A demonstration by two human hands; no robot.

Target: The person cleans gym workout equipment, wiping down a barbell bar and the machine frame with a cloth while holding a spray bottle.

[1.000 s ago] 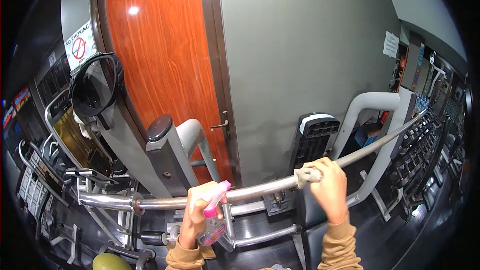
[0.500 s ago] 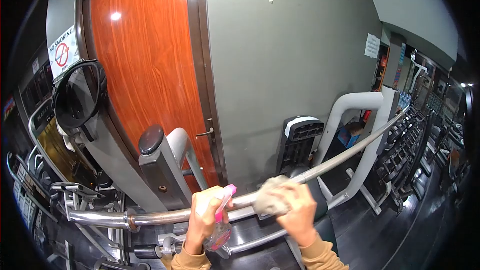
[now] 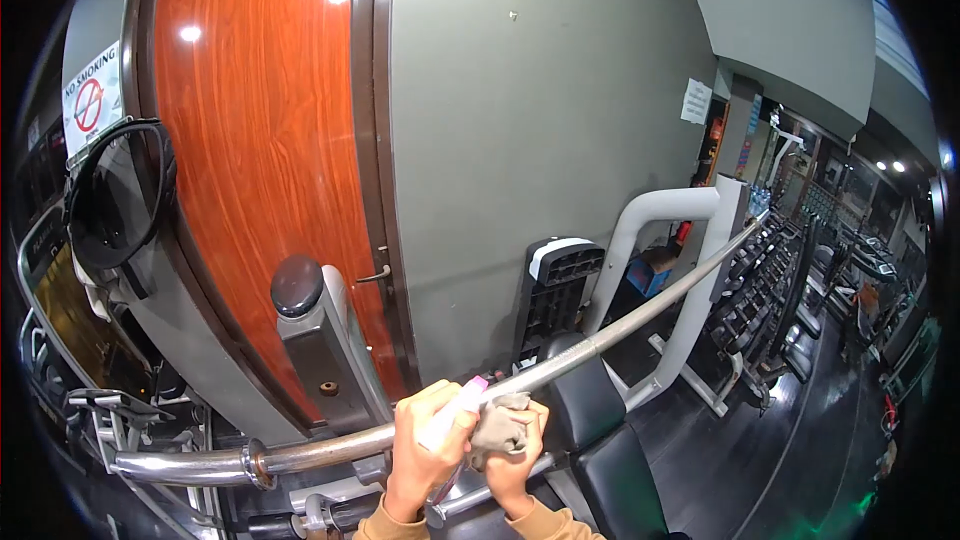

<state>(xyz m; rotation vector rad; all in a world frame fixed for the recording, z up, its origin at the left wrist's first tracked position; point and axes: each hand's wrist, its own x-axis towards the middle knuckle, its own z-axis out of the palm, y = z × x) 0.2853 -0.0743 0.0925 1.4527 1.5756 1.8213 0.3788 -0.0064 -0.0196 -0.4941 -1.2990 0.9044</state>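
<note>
A long metal barbell bar runs from the lower left up to the right. My left hand is closed around a spray bottle with a pink nozzle, in front of the bar; most of the bottle is hidden. Just right of it, my right hand grips a crumpled grey cloth below the bar. The two hands are close together, the cloth next to the bottle.
A black padded bench stands at the lower right beside a grey upright frame. Behind are a reddish wooden door and a dumbbell rack. A black post rises at the left.
My right hand has moved left and down with the cloth, from on the bar to beside the bottle. The view has shifted to the right, showing more of the bench.
</note>
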